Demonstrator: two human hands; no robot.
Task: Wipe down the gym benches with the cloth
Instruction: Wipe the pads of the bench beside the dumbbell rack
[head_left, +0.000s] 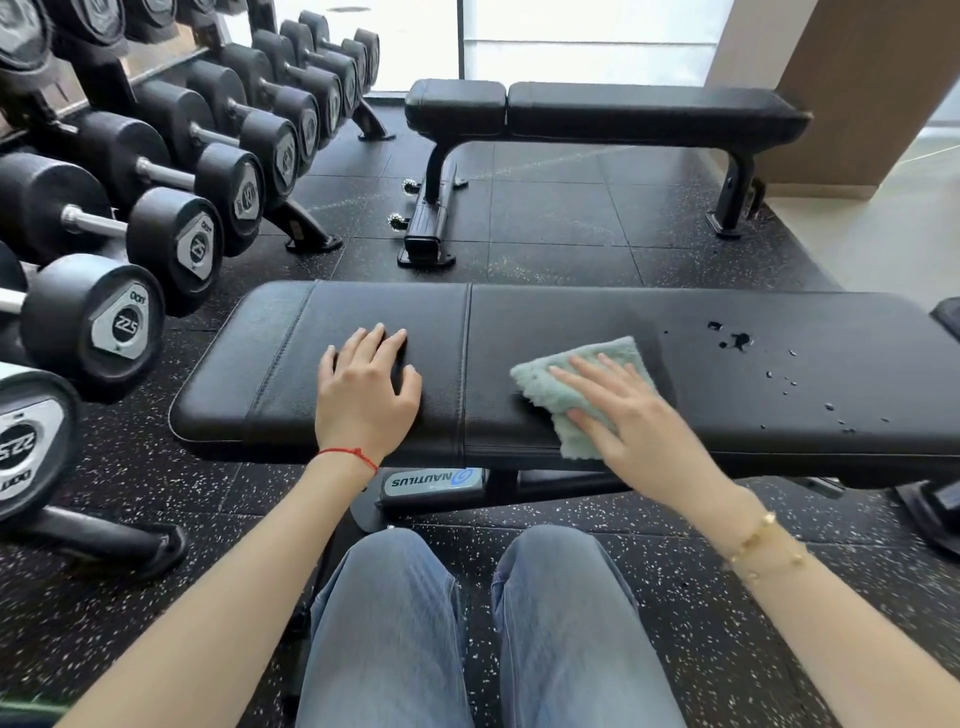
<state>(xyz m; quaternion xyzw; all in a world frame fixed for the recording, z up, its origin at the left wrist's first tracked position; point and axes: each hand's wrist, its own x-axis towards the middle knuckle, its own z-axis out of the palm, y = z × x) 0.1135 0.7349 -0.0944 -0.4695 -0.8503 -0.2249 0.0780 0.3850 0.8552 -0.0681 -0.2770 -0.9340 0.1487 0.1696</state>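
A black padded gym bench stretches across the middle of the head view, right in front of my knees. A folded pale green cloth lies on its pad, just right of the centre seam. My right hand presses flat on the cloth with fingers spread. My left hand rests flat on the bare pad left of the seam, fingers apart, holding nothing. Water droplets dot the pad to the right of the cloth. A second black bench stands farther back, near the window.
A rack of black dumbbells runs along the left side, close to the near bench's left end. Speckled rubber floor lies between the two benches. A brown pillar rises at the back right.
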